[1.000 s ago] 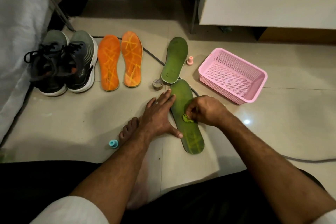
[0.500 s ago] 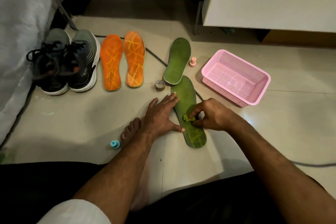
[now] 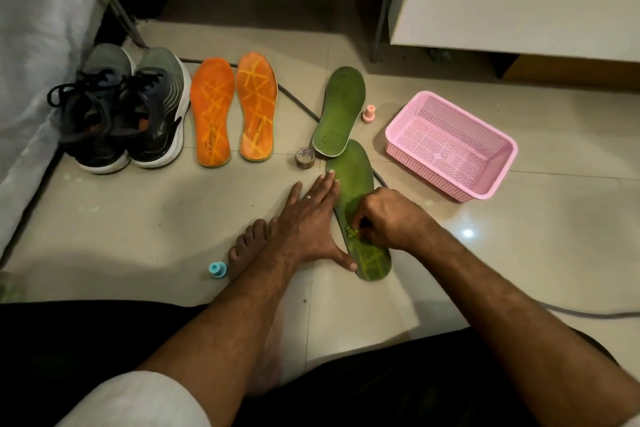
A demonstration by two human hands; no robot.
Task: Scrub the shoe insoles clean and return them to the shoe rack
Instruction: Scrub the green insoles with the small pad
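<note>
A green insole (image 3: 356, 177) lies lengthwise on the tiled floor in front of me. My left hand (image 3: 310, 218) lies flat along its left edge with straight fingers, thumb pressing near the heel. My right hand (image 3: 382, 218) pinches a small green scrubber (image 3: 352, 231) against the insole's middle. A second green insole (image 3: 341, 111) lies just beyond, its heel overlapping the first. Two orange insoles (image 3: 235, 107) lie side by side to the left.
A pair of grey sneakers (image 3: 124, 107) stands at the far left by a white cloth. A pink basket (image 3: 450, 146) sits to the right. A small jar (image 3: 304, 158), a pink cap (image 3: 369, 113), a blue cap (image 3: 217, 269), a cable and my bare foot (image 3: 247, 246) are on the floor.
My right hand has rubbed the scrubber back and forth over the insole's middle. My left hand has stayed pressed on the insole's left edge.
</note>
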